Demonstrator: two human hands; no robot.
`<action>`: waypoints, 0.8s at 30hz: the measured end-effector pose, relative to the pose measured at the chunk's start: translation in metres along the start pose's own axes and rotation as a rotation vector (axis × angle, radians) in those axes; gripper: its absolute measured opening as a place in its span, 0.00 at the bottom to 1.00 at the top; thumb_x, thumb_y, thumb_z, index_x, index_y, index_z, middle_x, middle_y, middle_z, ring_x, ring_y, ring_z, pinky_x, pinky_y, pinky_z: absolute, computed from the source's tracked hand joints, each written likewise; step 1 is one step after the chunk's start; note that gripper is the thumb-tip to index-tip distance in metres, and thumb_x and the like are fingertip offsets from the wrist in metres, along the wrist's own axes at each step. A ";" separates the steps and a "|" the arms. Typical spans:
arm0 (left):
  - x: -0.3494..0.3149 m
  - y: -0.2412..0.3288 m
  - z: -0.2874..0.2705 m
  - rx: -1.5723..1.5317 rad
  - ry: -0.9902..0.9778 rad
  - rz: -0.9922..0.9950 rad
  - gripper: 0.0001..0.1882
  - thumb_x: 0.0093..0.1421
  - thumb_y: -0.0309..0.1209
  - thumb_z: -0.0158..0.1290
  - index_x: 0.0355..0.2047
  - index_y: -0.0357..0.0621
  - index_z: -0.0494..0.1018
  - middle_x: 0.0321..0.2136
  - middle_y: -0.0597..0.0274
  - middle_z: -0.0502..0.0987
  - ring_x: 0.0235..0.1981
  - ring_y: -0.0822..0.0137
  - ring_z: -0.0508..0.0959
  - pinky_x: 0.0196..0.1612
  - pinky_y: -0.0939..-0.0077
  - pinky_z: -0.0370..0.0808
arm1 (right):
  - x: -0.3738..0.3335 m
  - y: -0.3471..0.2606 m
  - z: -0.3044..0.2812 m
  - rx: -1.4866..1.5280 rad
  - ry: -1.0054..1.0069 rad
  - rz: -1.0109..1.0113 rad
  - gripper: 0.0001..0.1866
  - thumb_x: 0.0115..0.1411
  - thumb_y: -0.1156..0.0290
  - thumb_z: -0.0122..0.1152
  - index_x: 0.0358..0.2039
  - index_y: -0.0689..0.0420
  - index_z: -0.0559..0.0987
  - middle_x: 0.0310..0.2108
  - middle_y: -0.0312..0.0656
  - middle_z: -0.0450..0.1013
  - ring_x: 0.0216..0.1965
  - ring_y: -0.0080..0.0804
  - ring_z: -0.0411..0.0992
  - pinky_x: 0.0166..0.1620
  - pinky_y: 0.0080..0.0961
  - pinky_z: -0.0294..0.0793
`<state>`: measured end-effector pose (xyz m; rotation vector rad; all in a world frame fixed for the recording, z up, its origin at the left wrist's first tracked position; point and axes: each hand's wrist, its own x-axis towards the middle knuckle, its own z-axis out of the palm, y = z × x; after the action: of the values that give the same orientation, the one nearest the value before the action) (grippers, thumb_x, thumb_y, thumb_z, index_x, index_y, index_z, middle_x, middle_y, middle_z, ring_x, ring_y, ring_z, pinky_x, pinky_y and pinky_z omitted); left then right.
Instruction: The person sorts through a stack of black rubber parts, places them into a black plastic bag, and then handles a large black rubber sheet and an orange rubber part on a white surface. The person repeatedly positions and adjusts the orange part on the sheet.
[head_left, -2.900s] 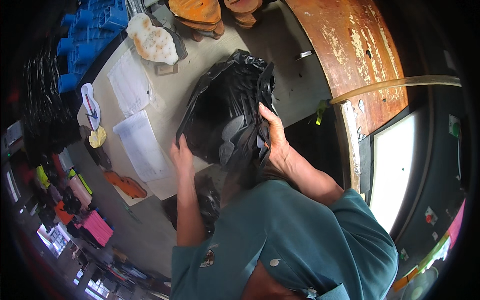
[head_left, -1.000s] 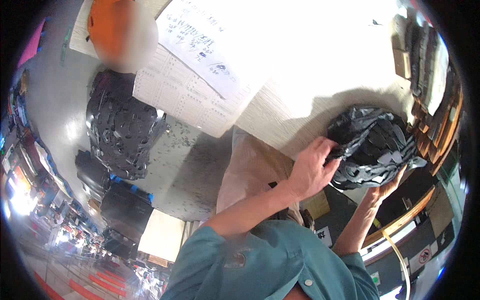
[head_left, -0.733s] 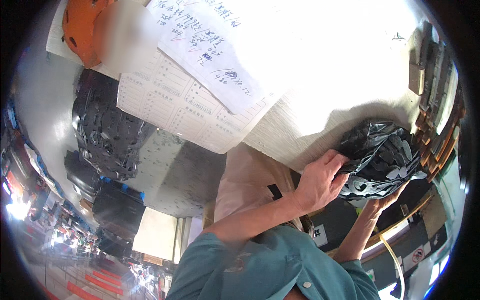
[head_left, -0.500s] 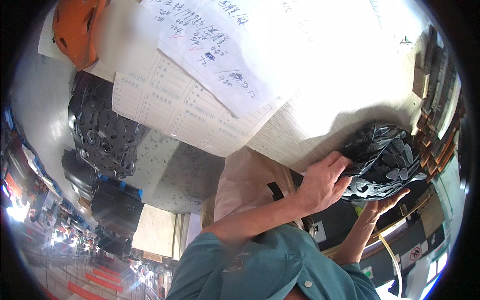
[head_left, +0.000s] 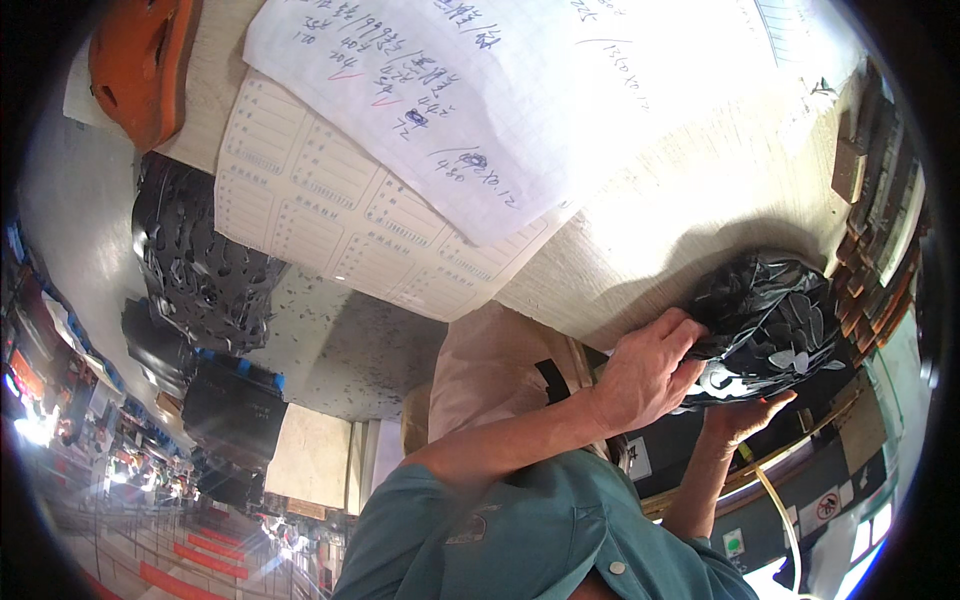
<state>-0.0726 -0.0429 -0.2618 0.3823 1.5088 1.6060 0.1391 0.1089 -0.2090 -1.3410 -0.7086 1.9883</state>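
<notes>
A black plastic bag (head_left: 735, 285), filled with small flat dark cut pieces (head_left: 795, 335), rests at the right end of the pale table. My left hand (head_left: 650, 368) is closed on the bag's near left rim, fingers curled over the edge. Just below the bag's near side is my right hand (head_left: 748, 416), its fingers stretched out along the underside. Whether that palm bears any of the bag's weight I cannot tell. One lighter grey piece lies on top of the heap near the bag's front.
Handwritten paper sheets (head_left: 400, 130) and a printed form sheet (head_left: 330, 215) cover the table (head_left: 590, 270). An orange object (head_left: 145, 75) lies far left. Punched black sheets (head_left: 205, 265) stand left of the table. Stacked brown strips (head_left: 880, 250) line the right edge.
My right hand has slid a little left along the bag's underside. The pieces in the bag have shifted, while my left hand keeps its grip on the rim.
</notes>
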 end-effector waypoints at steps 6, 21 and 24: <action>-0.001 0.000 0.001 -0.013 -0.010 -0.010 0.19 0.56 0.22 0.63 0.47 0.38 0.71 0.40 0.49 0.75 0.36 0.43 0.80 0.37 0.55 0.79 | -0.004 0.006 -0.014 -0.072 0.072 -0.015 0.36 0.67 0.42 0.60 0.66 0.55 0.72 0.61 0.44 0.74 0.61 0.45 0.71 0.67 0.49 0.68; -0.006 -0.003 -0.003 -0.019 0.010 -0.047 0.17 0.61 0.22 0.59 0.51 0.39 0.71 0.38 0.47 0.75 0.38 0.43 0.79 0.38 0.55 0.78 | -0.001 -0.007 0.027 -0.099 0.020 0.016 0.27 0.72 0.55 0.55 0.66 0.55 0.72 0.62 0.48 0.73 0.61 0.46 0.73 0.66 0.51 0.70; -0.012 -0.002 -0.008 0.018 -0.079 -0.080 0.21 0.61 0.22 0.58 0.54 0.37 0.69 0.39 0.45 0.74 0.38 0.40 0.79 0.39 0.52 0.79 | -0.001 -0.018 0.024 -0.099 -0.015 0.039 0.27 0.73 0.56 0.55 0.66 0.55 0.72 0.63 0.50 0.72 0.63 0.49 0.72 0.67 0.52 0.70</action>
<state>-0.0709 -0.0570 -0.2616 0.3860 1.4611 1.4989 0.1204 0.1178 -0.1866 -1.4079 -0.8027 2.0191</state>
